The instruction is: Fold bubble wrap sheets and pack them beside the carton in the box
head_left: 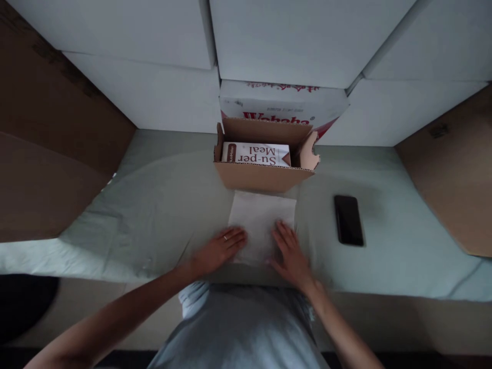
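A white sheet that looks like paper or a napkin [261, 210] lies flat on the green cloth in front of me. On its left edge rests my left hand [225, 248], a ring on one finger, its fingers stretched out flat. My right hand [290, 251] lies on the right side of the sheet with the fingers spread; it is slightly blurred. Just beyond the sheet stands an open cardboard box [265, 177]. Inside it is a white carton [257, 155] printed "Su-per Meal", upside down from my side.
A black phone [348, 220] lies to the right on the green cloth [172, 174]. White boxes [280, 41] are stacked along the back, one with red print. Large brown cardboard boxes [57, 143] stand at the left and right sides.
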The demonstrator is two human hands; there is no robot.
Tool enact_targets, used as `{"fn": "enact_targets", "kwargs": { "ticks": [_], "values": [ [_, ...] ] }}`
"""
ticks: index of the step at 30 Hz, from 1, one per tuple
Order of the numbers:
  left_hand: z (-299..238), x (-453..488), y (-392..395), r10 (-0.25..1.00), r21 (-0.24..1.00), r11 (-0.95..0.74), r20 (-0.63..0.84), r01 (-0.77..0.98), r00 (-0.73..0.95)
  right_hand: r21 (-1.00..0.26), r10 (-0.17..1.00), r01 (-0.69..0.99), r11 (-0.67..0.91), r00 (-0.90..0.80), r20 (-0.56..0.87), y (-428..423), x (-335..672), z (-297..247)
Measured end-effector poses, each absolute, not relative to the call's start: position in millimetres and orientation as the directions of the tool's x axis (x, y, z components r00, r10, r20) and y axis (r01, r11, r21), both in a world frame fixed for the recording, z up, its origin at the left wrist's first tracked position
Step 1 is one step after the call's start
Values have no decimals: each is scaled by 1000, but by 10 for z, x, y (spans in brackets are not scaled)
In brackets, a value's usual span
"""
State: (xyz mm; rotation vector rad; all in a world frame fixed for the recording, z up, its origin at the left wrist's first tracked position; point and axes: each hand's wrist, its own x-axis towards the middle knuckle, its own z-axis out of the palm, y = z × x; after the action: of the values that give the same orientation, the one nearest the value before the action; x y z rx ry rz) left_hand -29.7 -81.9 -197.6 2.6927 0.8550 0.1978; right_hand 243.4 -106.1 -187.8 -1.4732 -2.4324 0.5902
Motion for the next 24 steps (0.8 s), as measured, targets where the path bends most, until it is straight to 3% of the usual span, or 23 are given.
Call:
{"fn": "enact_targets", "kwargs": {
  "ticks": [4,8,12,18,24],
  "values": [
    [-1928,-378,-816,635,425,-722,96,545,766,-557,819,678,480,-573,8,-1129,2613,-1892],
    [-1832,-392,-835,711,593,-624,162,508,684,-690,893,588,422,-400,206,-1150,2744,-2014],
    [-1814,-383,-822,850,754,-432,157,495,502,-773,955,564,290,-226,193,-1066,2739,-2030],
    [-1961,-289,-791,965,726,-237,99,645,242,-673,969,713,197,-37,244,-997,2620,-2055],
    [-2091,-177,-745,974,550,-220,165,806,153,-414,955,873,259,-168,244,-970,2572,-2124]
  ]
}}
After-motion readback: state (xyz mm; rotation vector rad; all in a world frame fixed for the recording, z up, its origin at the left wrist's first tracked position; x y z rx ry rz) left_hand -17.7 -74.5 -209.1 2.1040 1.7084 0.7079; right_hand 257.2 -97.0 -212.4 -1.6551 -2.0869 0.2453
